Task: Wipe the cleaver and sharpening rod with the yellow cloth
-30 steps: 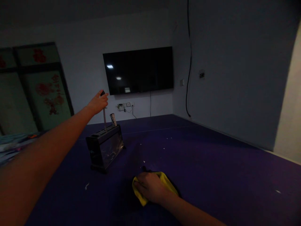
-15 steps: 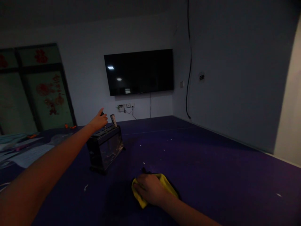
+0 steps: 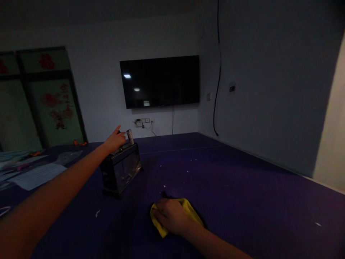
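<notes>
My left hand (image 3: 114, 141) reaches out to the top of a dark knife block (image 3: 121, 169) with a clear side panel, standing on the purple table (image 3: 242, 194). Its fingers are closed round a black knife handle (image 3: 119, 132) that sits low in a slot, with the index finger stuck out. A pale patterned handle (image 3: 130, 136) stands in the block just right of that hand. My right hand (image 3: 171, 216) lies near me on a yellow cloth (image 3: 192, 210), fingers curled over it and pressing it to the table.
A dark TV (image 3: 160, 81) hangs on the far wall above a socket strip (image 3: 142, 121). Papers and plastic sheets (image 3: 37, 174) lie at the left of the table. Small white scraps (image 3: 97, 213) dot the surface. A glass-fronted cabinet (image 3: 40, 97) stands at the back left.
My left hand has come down with the knife, whose blade has slid into the block until the handle sits at the top. My right hand has stayed on the cloth.
</notes>
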`<action>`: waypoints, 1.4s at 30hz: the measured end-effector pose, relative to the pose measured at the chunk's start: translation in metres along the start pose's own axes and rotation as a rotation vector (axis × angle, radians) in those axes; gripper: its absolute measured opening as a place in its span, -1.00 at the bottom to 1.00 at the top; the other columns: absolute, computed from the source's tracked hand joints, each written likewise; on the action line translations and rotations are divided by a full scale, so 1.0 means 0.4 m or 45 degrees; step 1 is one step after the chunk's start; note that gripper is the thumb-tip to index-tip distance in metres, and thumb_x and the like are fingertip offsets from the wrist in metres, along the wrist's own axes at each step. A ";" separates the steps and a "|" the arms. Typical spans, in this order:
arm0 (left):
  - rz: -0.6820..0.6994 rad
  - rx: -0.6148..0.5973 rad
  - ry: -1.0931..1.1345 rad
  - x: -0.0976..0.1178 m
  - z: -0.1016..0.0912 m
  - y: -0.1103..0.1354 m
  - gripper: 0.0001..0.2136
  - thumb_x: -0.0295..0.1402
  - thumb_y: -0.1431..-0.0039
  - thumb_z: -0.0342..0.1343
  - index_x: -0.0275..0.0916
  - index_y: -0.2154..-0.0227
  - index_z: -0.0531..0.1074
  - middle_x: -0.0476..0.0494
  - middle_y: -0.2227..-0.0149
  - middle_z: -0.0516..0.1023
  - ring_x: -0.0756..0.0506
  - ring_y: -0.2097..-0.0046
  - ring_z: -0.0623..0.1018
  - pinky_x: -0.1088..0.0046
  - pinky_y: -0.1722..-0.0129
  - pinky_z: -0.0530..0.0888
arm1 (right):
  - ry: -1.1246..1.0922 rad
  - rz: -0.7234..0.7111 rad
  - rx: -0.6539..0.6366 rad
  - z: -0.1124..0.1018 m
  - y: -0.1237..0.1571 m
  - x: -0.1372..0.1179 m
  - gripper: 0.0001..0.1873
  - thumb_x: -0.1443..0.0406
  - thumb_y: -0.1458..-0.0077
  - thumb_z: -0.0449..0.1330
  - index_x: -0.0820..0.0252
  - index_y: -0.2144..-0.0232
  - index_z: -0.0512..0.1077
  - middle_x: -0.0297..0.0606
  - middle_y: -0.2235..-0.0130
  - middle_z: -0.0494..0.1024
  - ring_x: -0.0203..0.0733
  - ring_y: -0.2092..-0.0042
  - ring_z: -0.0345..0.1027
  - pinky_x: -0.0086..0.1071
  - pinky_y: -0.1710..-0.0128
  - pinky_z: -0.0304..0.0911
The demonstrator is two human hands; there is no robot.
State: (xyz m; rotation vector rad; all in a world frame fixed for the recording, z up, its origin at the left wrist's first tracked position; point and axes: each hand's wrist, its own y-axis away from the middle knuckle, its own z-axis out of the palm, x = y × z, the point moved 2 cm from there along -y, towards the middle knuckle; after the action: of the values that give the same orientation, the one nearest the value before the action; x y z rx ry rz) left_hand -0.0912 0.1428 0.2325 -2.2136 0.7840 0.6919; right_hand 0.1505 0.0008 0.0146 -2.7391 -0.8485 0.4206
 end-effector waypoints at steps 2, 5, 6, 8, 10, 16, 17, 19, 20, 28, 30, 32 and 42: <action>-0.159 0.165 0.230 0.003 -0.017 0.020 -0.63 -0.63 0.11 -0.13 -0.12 0.35 0.48 -0.05 0.24 0.54 -0.09 -0.04 0.36 0.03 -0.16 -0.20 | 0.000 -0.007 0.005 -0.002 -0.001 -0.003 -0.67 0.16 -0.15 -0.07 0.19 0.41 0.40 -0.22 0.36 0.50 -0.22 0.35 0.38 -0.44 0.45 0.04; -0.633 0.619 0.431 0.017 -0.041 0.083 -0.65 -0.53 -0.01 -0.13 -0.16 0.18 0.42 -0.12 0.09 0.47 -0.11 -0.05 0.35 0.02 -0.15 -0.11 | -0.007 -0.029 -0.010 -0.007 -0.001 -0.008 -0.68 0.17 -0.15 -0.07 0.20 0.40 0.40 -0.20 0.35 0.50 -0.21 0.34 0.38 -0.43 0.43 0.06; -0.888 0.860 0.512 0.024 -0.044 0.112 -0.70 -0.44 -0.04 -0.09 -0.19 0.17 0.42 -0.15 0.08 0.46 -0.12 -0.04 0.35 0.09 -0.14 0.00 | -0.008 -0.034 -0.014 -0.009 -0.001 -0.009 -0.68 0.17 -0.15 -0.07 0.21 0.40 0.40 -0.20 0.35 0.50 -0.21 0.34 0.38 -0.43 0.42 0.06; -1.431 1.252 0.676 0.050 -0.029 0.167 -0.69 -0.26 -0.08 -0.05 -0.25 0.15 0.40 -0.19 0.09 0.45 -0.13 0.00 0.38 0.19 -0.08 0.17 | -0.014 -0.035 -0.020 -0.013 0.000 -0.012 -0.69 0.18 -0.15 -0.07 0.21 0.40 0.40 -0.20 0.35 0.50 -0.21 0.34 0.37 -0.43 0.41 0.07; -1.623 1.333 0.687 0.089 -0.003 0.191 -0.56 -0.15 -0.12 -0.12 -0.37 0.05 0.31 -0.34 0.04 0.39 -0.20 -0.04 0.34 0.12 -0.05 0.18 | -0.025 -0.035 -0.016 -0.016 0.000 -0.014 -0.69 0.18 -0.15 -0.07 0.20 0.40 0.40 -0.21 0.36 0.50 -0.21 0.34 0.37 -0.43 0.41 0.06; -1.832 1.204 0.799 0.191 0.071 0.181 -0.26 0.01 0.05 0.04 -0.43 -0.10 0.10 -0.44 -0.08 0.25 -0.29 -0.12 0.23 0.14 -0.09 0.12 | -0.050 -0.028 -0.003 -0.016 -0.004 -0.019 -0.69 0.18 -0.16 -0.07 0.19 0.43 0.38 -0.23 0.38 0.49 -0.24 0.36 0.36 -0.44 0.43 0.04; -1.853 1.165 0.769 0.200 0.076 0.180 -0.20 0.03 0.11 0.08 -0.42 -0.11 0.07 -0.46 -0.10 0.22 -0.31 -0.14 0.20 0.11 -0.10 0.09 | -0.054 -0.025 -0.004 -0.015 -0.005 -0.018 -0.69 0.18 -0.16 -0.08 0.19 0.43 0.38 -0.23 0.38 0.49 -0.24 0.36 0.36 -0.44 0.43 0.04; -1.895 1.084 0.757 0.208 0.083 0.183 -0.11 0.06 0.20 0.13 -0.44 -0.13 0.04 -0.50 -0.12 0.17 -0.35 -0.15 0.17 0.08 -0.11 0.07 | -0.060 -0.027 -0.008 -0.012 -0.009 -0.019 -0.69 0.18 -0.16 -0.07 0.19 0.44 0.38 -0.24 0.39 0.49 -0.25 0.37 0.36 -0.45 0.43 0.03; -1.911 1.047 0.775 0.208 0.087 0.186 -0.08 0.07 0.23 0.14 -0.45 -0.13 0.03 -0.52 -0.12 0.16 -0.37 -0.15 0.17 0.07 -0.10 0.08 | -0.060 -0.027 -0.008 -0.010 -0.011 -0.019 -0.69 0.18 -0.16 -0.07 0.19 0.45 0.37 -0.24 0.39 0.48 -0.25 0.37 0.35 -0.45 0.43 0.03; -1.951 1.014 0.989 0.192 0.141 0.218 -0.09 0.07 0.23 0.14 -0.45 -0.12 0.05 -0.50 -0.12 0.15 -0.31 -0.16 0.16 0.14 -0.13 0.07 | -0.048 -0.021 -0.024 -0.005 -0.023 -0.029 -0.68 0.19 -0.18 -0.10 0.20 0.44 0.36 -0.25 0.40 0.47 -0.27 0.39 0.33 -0.45 0.43 0.02; -1.921 1.086 1.013 0.191 0.155 0.222 -0.12 0.06 0.22 0.14 -0.40 -0.11 0.07 -0.45 -0.13 0.16 -0.27 -0.17 0.16 0.18 -0.14 0.07 | -0.053 -0.020 -0.025 -0.007 -0.022 -0.033 -0.68 0.19 -0.18 -0.10 0.20 0.43 0.36 -0.25 0.39 0.47 -0.28 0.39 0.32 -0.45 0.43 0.02; -1.907 1.144 1.015 0.189 0.167 0.225 -0.14 0.06 0.23 0.15 -0.39 -0.10 0.09 -0.43 -0.11 0.18 -0.26 -0.16 0.18 0.21 -0.14 0.08 | -0.054 -0.021 -0.025 -0.010 -0.020 -0.036 -0.69 0.19 -0.18 -0.10 0.20 0.42 0.36 -0.25 0.39 0.47 -0.28 0.39 0.32 -0.45 0.42 0.02; -1.889 1.282 1.067 0.175 0.191 0.229 -0.17 0.01 0.29 0.22 -0.37 -0.05 0.17 -0.37 -0.06 0.25 -0.23 -0.12 0.23 0.23 -0.12 0.14 | -0.123 0.017 -0.037 -0.018 -0.021 -0.047 -0.67 0.18 -0.19 -0.10 0.20 0.39 0.39 -0.23 0.38 0.48 -0.26 0.36 0.35 -0.46 0.37 0.10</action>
State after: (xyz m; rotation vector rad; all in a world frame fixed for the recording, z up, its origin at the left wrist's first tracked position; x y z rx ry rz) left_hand -0.1261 0.1222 0.1002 -1.3983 -0.3099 -1.1462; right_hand 0.1337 -0.0043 0.0277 -2.7721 -0.8671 0.5513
